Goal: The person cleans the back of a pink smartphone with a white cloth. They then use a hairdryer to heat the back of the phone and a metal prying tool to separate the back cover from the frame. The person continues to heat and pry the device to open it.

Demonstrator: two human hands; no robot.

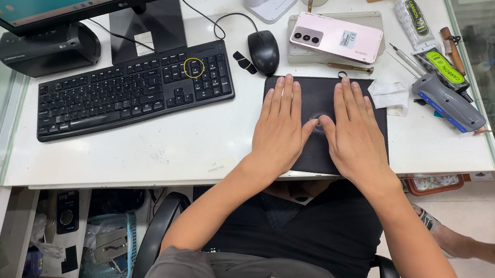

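Both hands lie flat, palms down, fingers spread, gripping nothing: left hand [279, 128] and right hand [354, 132] side by side on a black mat [318, 156] at frame centre, thumbs meeting. Pink phone [335, 37] lies face down above the mat; black mouse [263, 51] and keyboard [136, 89] sit to the upper left.

my left hand [280, 130] and right hand [354, 132] are bare, with no rings, no watch and no gloves, and the nails are cut short. both forearms are uncovered all the way up to the elbow, so no sleeve shows on them. on my upper body i wear a black shirt [316, 233]. over my lap are grey shorts [201, 273] with some printed lettering near the bottom edge.
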